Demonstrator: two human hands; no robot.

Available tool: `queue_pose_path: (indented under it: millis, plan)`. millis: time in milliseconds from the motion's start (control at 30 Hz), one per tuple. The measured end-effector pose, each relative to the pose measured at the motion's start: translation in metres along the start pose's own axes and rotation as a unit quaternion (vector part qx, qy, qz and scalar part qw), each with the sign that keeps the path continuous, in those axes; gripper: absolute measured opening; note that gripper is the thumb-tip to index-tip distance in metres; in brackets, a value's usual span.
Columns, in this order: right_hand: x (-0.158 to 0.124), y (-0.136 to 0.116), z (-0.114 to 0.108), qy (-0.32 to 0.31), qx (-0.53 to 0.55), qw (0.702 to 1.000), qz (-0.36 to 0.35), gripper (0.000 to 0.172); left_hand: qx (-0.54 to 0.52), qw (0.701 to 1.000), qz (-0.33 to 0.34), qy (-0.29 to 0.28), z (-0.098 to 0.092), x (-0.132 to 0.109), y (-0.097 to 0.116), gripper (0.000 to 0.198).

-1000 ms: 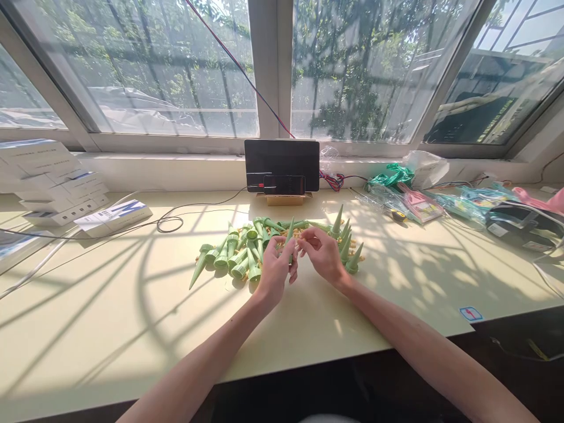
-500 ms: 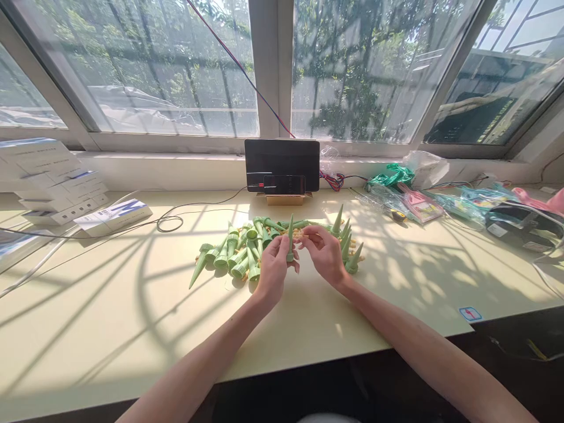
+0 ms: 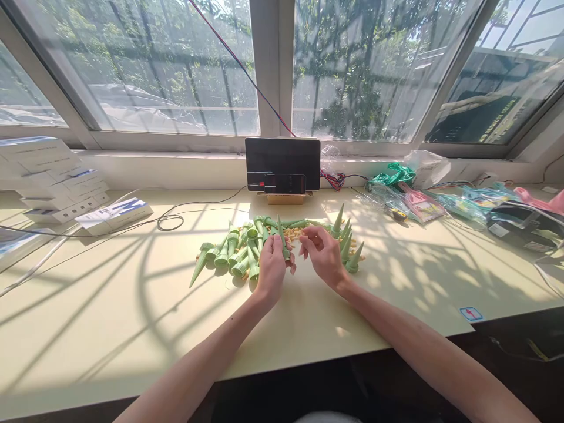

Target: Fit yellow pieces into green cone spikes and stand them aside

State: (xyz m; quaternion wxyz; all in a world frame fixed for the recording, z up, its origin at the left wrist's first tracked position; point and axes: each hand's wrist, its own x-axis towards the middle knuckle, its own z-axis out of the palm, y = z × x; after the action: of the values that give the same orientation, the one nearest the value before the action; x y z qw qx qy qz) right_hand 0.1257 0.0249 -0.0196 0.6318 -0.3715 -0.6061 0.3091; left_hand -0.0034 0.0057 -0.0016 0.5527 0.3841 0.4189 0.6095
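My left hand (image 3: 272, 267) is closed round a green plant watering spike (image 3: 282, 239), its tip pointing up and leaning slightly left. To its right, my right hand (image 3: 324, 252) is pinched; whatever is between its fingertips is too small to make out. Behind both hands lie small yellow pieces (image 3: 292, 234), partly hidden by the fingers. A heap of green spikes (image 3: 233, 247) lies on the left, many with their hollow wide ends showing. Several more spikes (image 3: 346, 238) stand point up beyond my right wrist, with yellow bits at their bases.
A tablet (image 3: 282, 158) with a phone (image 3: 284, 183) before it stands at the back on a cardboard stand (image 3: 285, 200). White boxes (image 3: 53, 176) are stacked on the left, near a black cable (image 3: 170, 222). Bagged items (image 3: 418, 202) and a black device (image 3: 524, 226) lie to the right.
The spike in my left hand has moved a little left and now tilts left instead of standing upright. My right hand stays nearly in place, so the gap between the hands is wider.
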Motion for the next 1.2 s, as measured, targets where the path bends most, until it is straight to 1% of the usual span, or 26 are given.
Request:
queue_pose_path:
  millis: [433,633,833,1200]
  plan:
    - [-0.0028,-0.0016,0.0014,-0.026,-0.032,0.999,-0.022,0.018,0.006,0.999,0.006,-0.032,-0.0023,0.0002,-0.0009,0.033]
    - [-0.0041,-0.0053,0.0015,-0.040,-0.041,0.998,-0.036,0.015,0.009,0.999,0.003,-0.036,-0.0014,-0.0015,0.0010,0.033]
    - [-0.0045,-0.0058,0.0011,-0.061,-0.042,0.997,-0.032,0.016,0.007,0.999,0.001,-0.041,0.0000,-0.0023,0.0031,0.032]
    - [-0.0041,-0.0081,0.0014,-0.059,-0.066,0.996,-0.024,0.023,0.014,0.999,0.010,-0.039,-0.0005,-0.0016,0.0009,0.035]
